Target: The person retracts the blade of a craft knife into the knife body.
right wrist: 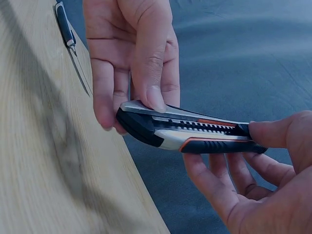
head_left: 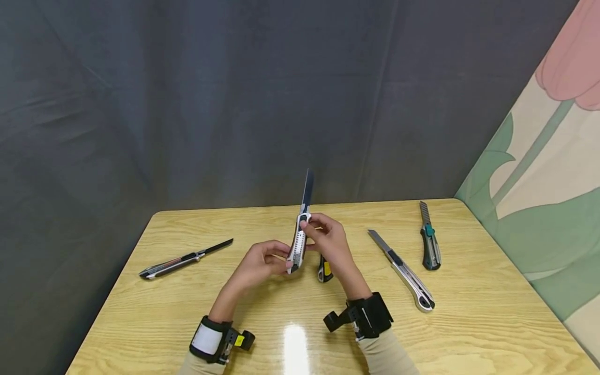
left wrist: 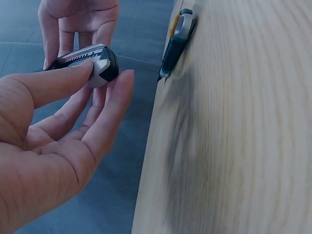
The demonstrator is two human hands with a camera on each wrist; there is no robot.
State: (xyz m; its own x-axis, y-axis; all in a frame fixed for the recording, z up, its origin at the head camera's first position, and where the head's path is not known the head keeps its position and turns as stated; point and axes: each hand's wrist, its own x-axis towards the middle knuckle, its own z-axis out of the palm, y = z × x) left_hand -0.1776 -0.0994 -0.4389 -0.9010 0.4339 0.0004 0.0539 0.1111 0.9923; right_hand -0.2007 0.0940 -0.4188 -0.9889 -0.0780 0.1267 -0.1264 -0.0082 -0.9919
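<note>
Both hands hold one utility knife (head_left: 298, 242) above the table, its long dark blade (head_left: 307, 190) extended and pointing up and away. The knife body is silver and black with orange trim, and a toothed slot runs along it, plain in the right wrist view. My left hand (head_left: 262, 263) pinches the butt end between thumb and fingers. Near the blade end, my right hand (head_left: 330, 239) grips the body, its thumb on the black slider. Beneath the right hand lies a black and yellow utility knife (head_left: 324, 269), partly hidden by that hand.
On the wooden table (head_left: 154, 328), a slim knife with its blade out (head_left: 185, 259) lies at left. A silver utility knife (head_left: 404, 273) and a black and teal one (head_left: 429, 239) lie at right, blades exposed. Behind the table hangs a dark curtain (head_left: 262, 104).
</note>
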